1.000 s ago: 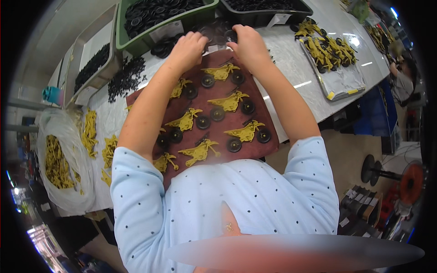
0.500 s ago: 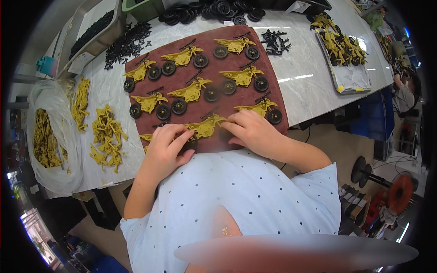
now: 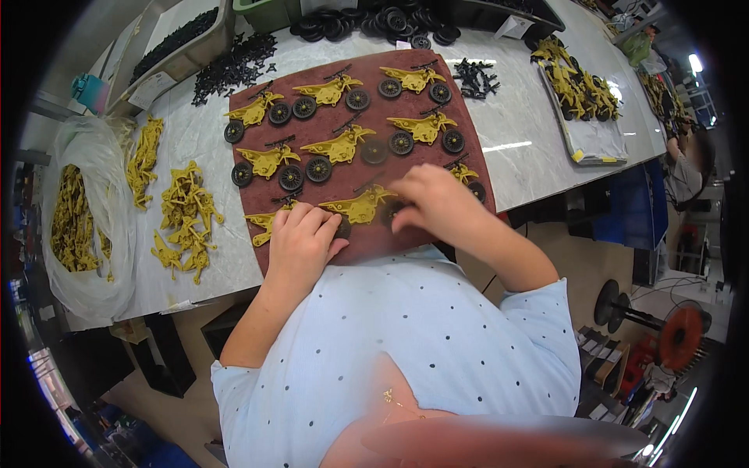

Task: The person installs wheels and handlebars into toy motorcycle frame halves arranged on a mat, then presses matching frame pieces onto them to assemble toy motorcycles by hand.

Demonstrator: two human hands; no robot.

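A dark red mat [image 3: 365, 86] lies on the marble table and carries several yellow toy motorbike frames with black wheels. My left hand [image 3: 303, 238] rests on the mat's near edge, fingers curled over the rear end of the nearest yellow frame [image 3: 359, 207]. My right hand [image 3: 435, 201] presses down on the front end of that same frame, covering its wheel. Another yellow frame [image 3: 264, 224] peeks out left of my left hand. A further frame [image 3: 465, 172] shows just past my right hand.
Loose yellow frames [image 3: 184, 214] lie left of the mat, more fill a clear plastic bag [image 3: 76, 226]. Black wheels [image 3: 374, 19] and small black parts [image 3: 234, 66] sit at the table's far side. A tray of assembled bikes [image 3: 581, 93] stands at the right. Another person [image 3: 690, 156] is at far right.
Both hands came back from the far bins to the mat's near edge. They now work on the nearest yellow frame, the left slightly further left than half a second ago.
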